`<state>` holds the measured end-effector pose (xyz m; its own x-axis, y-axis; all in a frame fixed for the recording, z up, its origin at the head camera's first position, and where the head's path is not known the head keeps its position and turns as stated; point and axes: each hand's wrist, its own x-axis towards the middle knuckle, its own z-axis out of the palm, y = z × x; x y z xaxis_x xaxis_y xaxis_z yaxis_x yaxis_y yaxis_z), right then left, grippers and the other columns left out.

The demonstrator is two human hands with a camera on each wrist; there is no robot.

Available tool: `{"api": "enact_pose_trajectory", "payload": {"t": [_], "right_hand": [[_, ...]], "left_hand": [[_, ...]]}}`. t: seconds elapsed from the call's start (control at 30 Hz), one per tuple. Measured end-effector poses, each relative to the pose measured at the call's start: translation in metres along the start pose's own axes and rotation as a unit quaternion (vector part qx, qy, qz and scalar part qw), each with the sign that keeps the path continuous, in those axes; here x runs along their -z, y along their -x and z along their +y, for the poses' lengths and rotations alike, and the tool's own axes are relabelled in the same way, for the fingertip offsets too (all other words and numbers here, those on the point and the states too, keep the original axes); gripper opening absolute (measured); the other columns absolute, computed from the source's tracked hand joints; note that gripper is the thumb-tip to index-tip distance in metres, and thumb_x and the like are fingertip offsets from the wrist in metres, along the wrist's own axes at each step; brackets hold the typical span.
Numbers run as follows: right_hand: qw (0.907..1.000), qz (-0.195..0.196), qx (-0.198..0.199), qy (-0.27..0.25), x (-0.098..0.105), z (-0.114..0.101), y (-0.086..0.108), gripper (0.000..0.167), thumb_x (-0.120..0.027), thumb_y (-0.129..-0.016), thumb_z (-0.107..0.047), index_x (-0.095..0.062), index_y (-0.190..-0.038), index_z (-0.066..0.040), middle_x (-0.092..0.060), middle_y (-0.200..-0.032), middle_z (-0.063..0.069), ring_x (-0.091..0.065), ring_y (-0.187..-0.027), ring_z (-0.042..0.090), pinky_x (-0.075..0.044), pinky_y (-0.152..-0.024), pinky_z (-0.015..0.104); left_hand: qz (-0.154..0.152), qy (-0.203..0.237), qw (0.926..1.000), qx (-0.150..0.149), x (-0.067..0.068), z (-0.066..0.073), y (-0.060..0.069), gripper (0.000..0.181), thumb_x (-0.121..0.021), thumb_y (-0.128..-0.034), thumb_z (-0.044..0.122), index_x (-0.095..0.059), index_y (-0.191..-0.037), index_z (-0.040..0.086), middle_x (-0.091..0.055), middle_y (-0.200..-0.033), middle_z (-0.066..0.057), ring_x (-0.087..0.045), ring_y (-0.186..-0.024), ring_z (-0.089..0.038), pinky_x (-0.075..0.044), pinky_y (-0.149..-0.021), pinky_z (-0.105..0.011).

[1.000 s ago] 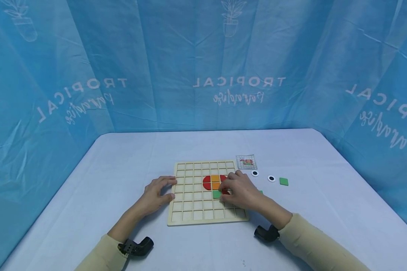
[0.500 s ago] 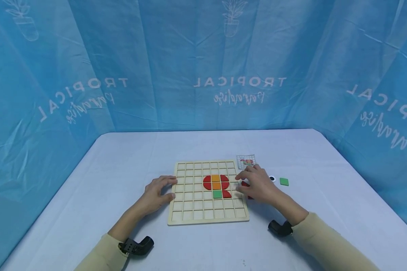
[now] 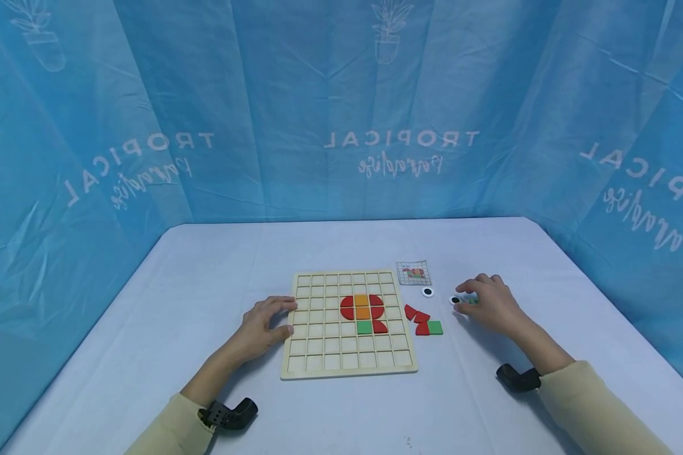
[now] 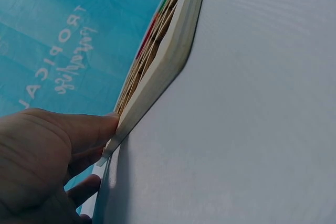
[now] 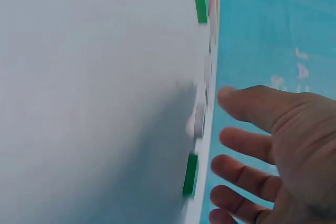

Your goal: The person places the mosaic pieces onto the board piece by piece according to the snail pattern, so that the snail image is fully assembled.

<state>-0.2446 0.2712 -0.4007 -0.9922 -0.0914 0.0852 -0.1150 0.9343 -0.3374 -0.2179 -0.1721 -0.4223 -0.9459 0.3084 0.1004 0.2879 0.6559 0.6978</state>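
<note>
My left hand (image 3: 256, 328) rests against the left edge of a wooden grid board (image 3: 347, 375), its thumb and fingertips touching the side. On the board, two orange squares (image 3: 362, 301) lie between red rounded pieces (image 3: 347, 308), above a green square (image 3: 364, 327) and a red quarter circle (image 3: 379, 327). My right hand (image 3: 492, 306) hovers right of the board with thumb and fingers apart, holding nothing. Beneath it are a white disc with a black centre (image 3: 454, 300) and a partly hidden green square tile (image 5: 190, 176).
Between board and right hand lie several red wedge pieces (image 3: 422, 317) touching a green square tile (image 3: 435, 327). A second white-and-black disc (image 3: 428, 292) sits near a small printed pattern card (image 3: 414, 273). Blue curtains (image 3: 284, 126) surround the white table (image 3: 233, 253).
My right hand has moved off the board to the right, over the white-and-black disc and green tile, uncovering the red quarter circle on the grid. The left hand stays put.
</note>
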Motion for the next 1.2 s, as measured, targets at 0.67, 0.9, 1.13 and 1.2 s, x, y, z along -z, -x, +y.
{"api": "enact_pose_trajectory", "payload": {"t": [0.67,0.9,1.13,1.2], "right_hand": [[0.9998,0.010,0.015,-0.003,0.002,0.035,0.013,0.029,-0.071,-0.079,-0.018,-0.070,-0.104,-0.004,-0.061,-0.102,0.016,-0.046,-0.093,0.030,-0.037,-0.072,0.038],[0.9995,0.019,0.024,-0.006,0.004,0.031,0.015,0.026,-0.071,-0.079,-0.016,-0.070,-0.102,-0.004,-0.063,-0.099,0.013,-0.047,-0.092,0.027,-0.035,-0.071,0.035],[0.9986,0.016,0.046,-0.019,0.005,0.003,0.014,0.027,-0.072,-0.079,-0.015,-0.070,-0.105,-0.007,-0.064,-0.102,0.012,-0.047,-0.095,0.027,-0.040,-0.072,0.035],[0.9982,0.014,0.056,-0.019,0.001,-0.008,0.014,0.027,-0.073,-0.078,-0.016,-0.071,-0.104,-0.009,-0.064,-0.102,0.010,-0.047,-0.097,0.026,-0.042,-0.074,0.036]], "left_hand": [[0.006,0.000,1.0000,0.000,-0.002,-0.002,0.000,0.041,-0.064,-0.0873,0.015,-0.056,-0.127,0.006,-0.046,-0.142,-0.011,-0.030,-0.136,-0.040,-0.011,-0.109,-0.064],[0.010,-0.003,0.9999,0.003,-0.003,-0.001,-0.001,0.041,-0.064,-0.0875,0.016,-0.056,-0.127,0.006,-0.046,-0.142,-0.011,-0.031,-0.135,-0.039,-0.011,-0.109,-0.064],[0.010,-0.004,0.9999,0.009,-0.003,-0.002,-0.002,0.042,-0.064,-0.0869,0.015,-0.056,-0.127,0.005,-0.046,-0.142,-0.011,-0.030,-0.136,-0.039,-0.011,-0.109,-0.063],[0.010,0.001,0.9999,0.013,-0.004,-0.002,-0.002,0.042,-0.064,-0.0868,0.015,-0.056,-0.127,0.005,-0.046,-0.142,-0.010,-0.030,-0.136,-0.039,-0.010,-0.110,-0.063]]}}
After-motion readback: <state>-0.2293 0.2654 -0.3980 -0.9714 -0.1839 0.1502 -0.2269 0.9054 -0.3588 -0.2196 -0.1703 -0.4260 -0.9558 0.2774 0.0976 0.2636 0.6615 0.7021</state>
